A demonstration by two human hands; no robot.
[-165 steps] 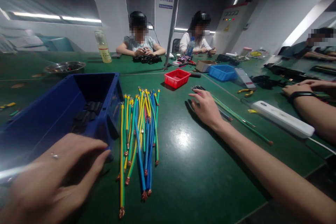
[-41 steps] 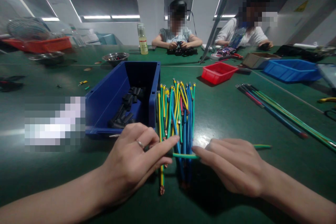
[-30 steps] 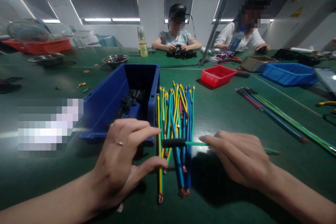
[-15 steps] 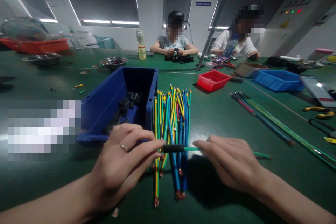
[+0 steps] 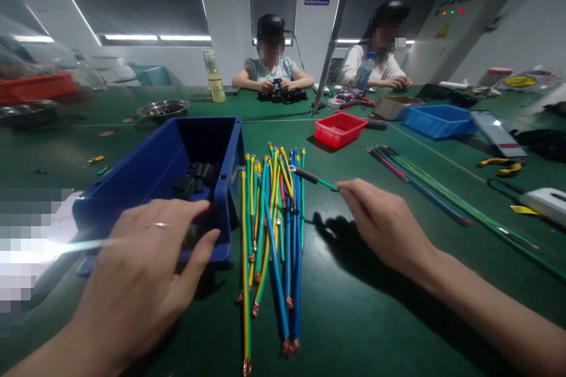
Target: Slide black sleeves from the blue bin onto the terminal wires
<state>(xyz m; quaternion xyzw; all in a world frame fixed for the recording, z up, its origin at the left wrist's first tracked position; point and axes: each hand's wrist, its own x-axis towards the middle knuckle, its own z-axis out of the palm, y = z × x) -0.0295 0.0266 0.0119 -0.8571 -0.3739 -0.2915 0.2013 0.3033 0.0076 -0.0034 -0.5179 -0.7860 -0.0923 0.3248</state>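
Observation:
My right hand [image 5: 384, 225] pinches a green wire [image 5: 328, 185] whose far end carries a black sleeve [image 5: 306, 175]; the sleeved tip hangs over the far end of a pile of short yellow-green and blue wires [image 5: 270, 230] with copper lugs. My left hand [image 5: 145, 268] hovers with fingers spread over the near edge of a blue bin [image 5: 148, 177] holding several black sleeves [image 5: 194, 178]. It holds nothing.
Long wires [image 5: 424, 188] lie to the right, with a red tray [image 5: 338, 129], a blue tray [image 5: 437, 121], yellow pliers [image 5: 499, 165] and a white power strip [image 5: 548, 200] beyond. Two people sit at the far side of the green table [image 5: 362, 283]. A bottle [image 5: 214, 76] and metal bowl [image 5: 163, 109] stand at back left.
My left hand let go of the sleeve and moved left to the bin. My right hand lifted the sleeved wire forward toward the far end of the pile.

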